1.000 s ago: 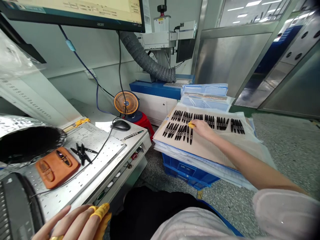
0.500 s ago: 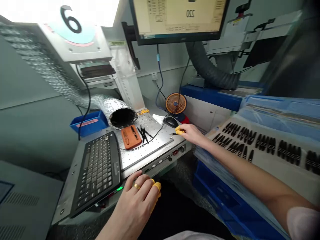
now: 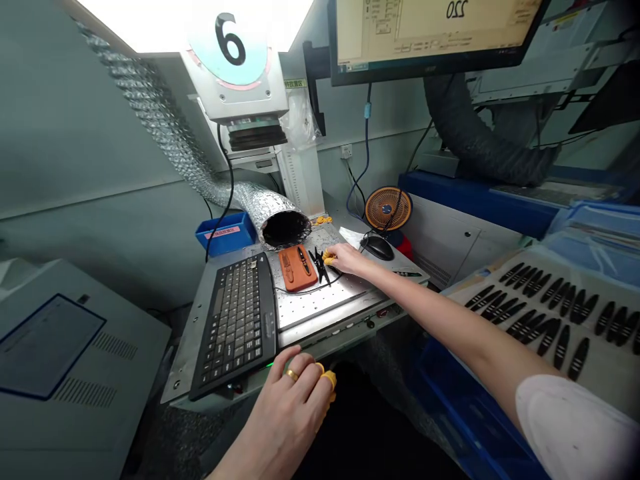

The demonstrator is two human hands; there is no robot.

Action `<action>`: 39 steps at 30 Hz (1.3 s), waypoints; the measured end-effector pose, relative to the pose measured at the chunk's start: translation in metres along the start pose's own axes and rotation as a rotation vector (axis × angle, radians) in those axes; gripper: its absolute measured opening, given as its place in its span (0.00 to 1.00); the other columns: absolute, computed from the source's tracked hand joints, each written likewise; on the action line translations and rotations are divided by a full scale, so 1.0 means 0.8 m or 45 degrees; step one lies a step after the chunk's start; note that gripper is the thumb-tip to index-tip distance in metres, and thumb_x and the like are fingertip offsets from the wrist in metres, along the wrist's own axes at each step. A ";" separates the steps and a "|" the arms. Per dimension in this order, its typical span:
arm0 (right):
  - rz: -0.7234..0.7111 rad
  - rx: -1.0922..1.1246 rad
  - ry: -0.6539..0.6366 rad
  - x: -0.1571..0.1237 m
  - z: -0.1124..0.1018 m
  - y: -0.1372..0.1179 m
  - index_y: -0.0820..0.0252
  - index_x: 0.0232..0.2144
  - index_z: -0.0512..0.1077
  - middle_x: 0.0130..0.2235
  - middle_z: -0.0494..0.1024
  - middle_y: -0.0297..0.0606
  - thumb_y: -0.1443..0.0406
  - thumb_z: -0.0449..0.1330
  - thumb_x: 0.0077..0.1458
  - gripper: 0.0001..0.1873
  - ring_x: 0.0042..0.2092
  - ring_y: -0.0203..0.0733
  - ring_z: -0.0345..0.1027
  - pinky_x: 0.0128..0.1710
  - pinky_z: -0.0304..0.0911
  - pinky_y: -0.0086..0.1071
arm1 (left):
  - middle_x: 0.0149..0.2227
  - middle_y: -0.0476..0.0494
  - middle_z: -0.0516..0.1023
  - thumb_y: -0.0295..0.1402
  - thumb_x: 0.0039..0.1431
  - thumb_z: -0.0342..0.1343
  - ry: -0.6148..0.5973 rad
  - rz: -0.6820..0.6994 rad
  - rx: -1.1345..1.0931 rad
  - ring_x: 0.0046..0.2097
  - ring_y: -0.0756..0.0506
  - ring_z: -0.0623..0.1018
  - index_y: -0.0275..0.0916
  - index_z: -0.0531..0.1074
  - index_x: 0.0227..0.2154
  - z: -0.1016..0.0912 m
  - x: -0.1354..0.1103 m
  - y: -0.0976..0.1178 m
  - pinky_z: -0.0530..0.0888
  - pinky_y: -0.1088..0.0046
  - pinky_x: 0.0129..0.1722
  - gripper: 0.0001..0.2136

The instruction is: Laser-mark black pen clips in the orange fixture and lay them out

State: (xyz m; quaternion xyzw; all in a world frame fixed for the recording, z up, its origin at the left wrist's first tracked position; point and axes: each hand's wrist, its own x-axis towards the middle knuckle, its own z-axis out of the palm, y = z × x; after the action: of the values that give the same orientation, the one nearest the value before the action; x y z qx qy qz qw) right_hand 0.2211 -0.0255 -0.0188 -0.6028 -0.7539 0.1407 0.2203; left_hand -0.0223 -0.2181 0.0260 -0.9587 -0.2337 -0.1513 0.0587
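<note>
Right hand (image 3: pixel 347 258) is bunching its fingertips (image 3: pixel 329 261) at the black pieces (image 3: pixel 320 263)!
They're lying on the metal plate (image 3: pixel 310 308), just right of the orange block (image 3: pixel 295 271), whose right slot is holding another piece (image 3: pixel 304 261). Whether those fingertips are gripping anything, I can't tell. The left hand (image 3: pixel 290 403) is hanging beside the keyboard's (image 3: pixel 235 320) near corner, fingers loosely curling, palm hidden, so I can't tell its grip either.

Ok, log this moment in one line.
right hand: at black slender pieces; left hand: nothing visibly held; orange rectangular block: black piece in right recess
</note>
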 end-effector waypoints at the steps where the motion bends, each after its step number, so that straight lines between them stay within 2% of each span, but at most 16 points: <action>1: -0.013 0.007 -0.020 0.002 0.003 0.000 0.58 0.36 0.75 0.37 0.76 0.35 0.67 0.57 0.53 0.08 0.40 0.40 0.68 0.35 0.56 0.25 | 0.31 0.49 0.68 0.23 0.60 0.48 0.002 -0.001 -0.006 0.39 0.47 0.69 0.38 0.65 0.31 0.001 -0.001 0.000 0.63 0.58 0.51 0.05; 8: -0.216 -0.115 -0.046 0.022 0.012 0.008 0.58 0.38 0.74 0.43 0.74 0.35 0.72 0.57 0.54 0.10 0.44 0.39 0.66 0.39 0.56 0.26 | 0.32 0.49 0.68 0.21 0.59 0.47 -0.034 -0.006 -0.047 0.40 0.47 0.68 0.37 0.64 0.32 0.007 -0.003 -0.003 0.63 0.59 0.50 0.05; 14: -0.559 -0.327 -0.102 0.034 0.007 0.021 0.59 0.37 0.73 0.41 0.72 0.37 0.72 0.58 0.53 0.10 0.44 0.40 0.62 0.38 0.54 0.27 | 0.33 0.49 0.67 0.21 0.59 0.47 -0.057 -0.022 -0.060 0.40 0.47 0.68 0.38 0.64 0.32 0.007 -0.002 -0.002 0.62 0.59 0.51 0.05; 18: -0.674 -0.469 -0.120 0.033 0.000 0.017 0.60 0.37 0.72 0.39 0.71 0.39 0.75 0.56 0.53 0.11 0.42 0.41 0.60 0.35 0.52 0.28 | 0.32 0.49 0.67 0.21 0.58 0.48 -0.057 -0.016 -0.040 0.39 0.48 0.68 0.38 0.64 0.32 0.006 0.002 0.000 0.63 0.60 0.51 0.05; 25: -0.766 -0.572 -0.142 0.035 -0.009 0.016 0.60 0.39 0.72 0.40 0.69 0.40 0.73 0.54 0.57 0.10 0.42 0.41 0.58 0.32 0.49 0.29 | 0.33 0.49 0.67 0.21 0.58 0.47 -0.108 -0.015 -0.066 0.39 0.48 0.67 0.38 0.63 0.31 0.002 0.006 0.001 0.62 0.60 0.52 0.06; 32: -0.701 -0.369 -0.005 0.026 -0.009 0.029 0.62 0.37 0.71 0.40 0.70 0.39 0.75 0.51 0.57 0.10 0.41 0.39 0.60 0.36 0.52 0.28 | 0.33 0.48 0.66 0.23 0.58 0.49 -0.151 -0.015 -0.065 0.40 0.47 0.67 0.38 0.63 0.32 0.008 0.006 0.003 0.61 0.58 0.53 0.04; 39: -0.678 -0.396 -0.093 0.029 0.004 0.032 0.58 0.40 0.72 0.43 0.69 0.39 0.72 0.54 0.56 0.11 0.43 0.39 0.62 0.33 0.51 0.27 | 0.33 0.48 0.65 0.23 0.59 0.47 -0.215 0.004 -0.076 0.39 0.47 0.65 0.37 0.62 0.31 0.008 0.017 0.005 0.61 0.59 0.51 0.04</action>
State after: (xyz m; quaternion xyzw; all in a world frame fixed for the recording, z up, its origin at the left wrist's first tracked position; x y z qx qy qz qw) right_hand 0.2375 0.0029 -0.0299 -0.4050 -0.9052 -0.0174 0.1275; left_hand -0.0073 -0.2150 0.0243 -0.9697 -0.2317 -0.0768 0.0105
